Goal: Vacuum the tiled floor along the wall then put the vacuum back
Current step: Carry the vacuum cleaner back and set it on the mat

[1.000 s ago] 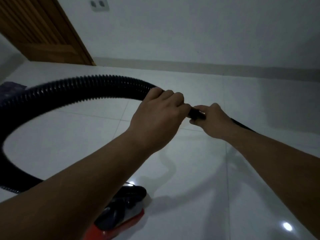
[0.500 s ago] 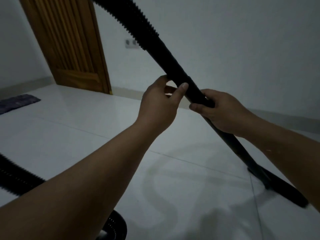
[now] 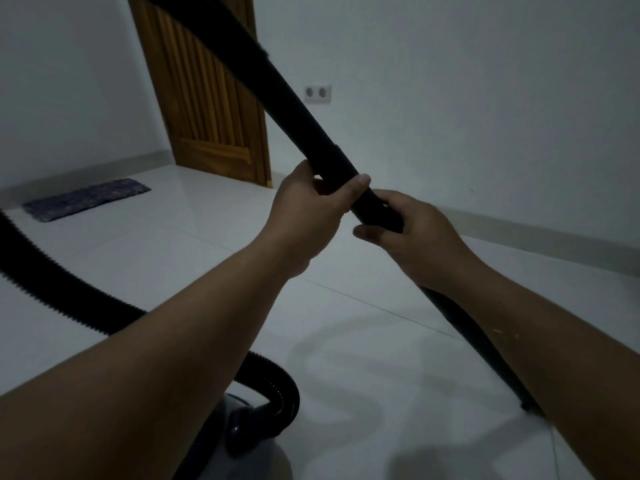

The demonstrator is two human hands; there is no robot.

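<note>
A black vacuum wand (image 3: pixel 277 98) slants from the top left down to the lower right across the view. My left hand (image 3: pixel 311 209) grips it from the left, thumb over the tube. My right hand (image 3: pixel 408 230) is closed around the wand just below, at a joint between two sections. The lower section (image 3: pixel 485 348) runs under my right forearm toward the white tiled floor (image 3: pixel 363 358); its head is hidden. The ribbed black hose (image 3: pixel 52 282) loops across the floor at left and curls into the vacuum body (image 3: pixel 249 431) at the bottom, partly behind my left arm.
A white wall (image 3: pixel 467 116) with a grey skirting (image 3: pixel 536 244) runs along the far side, carrying a double socket (image 3: pixel 318 93). A wooden door (image 3: pixel 207 98) stands in the corner. A dark mat (image 3: pixel 86 199) lies by the left wall.
The view has lifted and turned left. The wand now points steeper, with the rigid tube filling the top left. Both hands have slid closer together on the wand joint.
</note>
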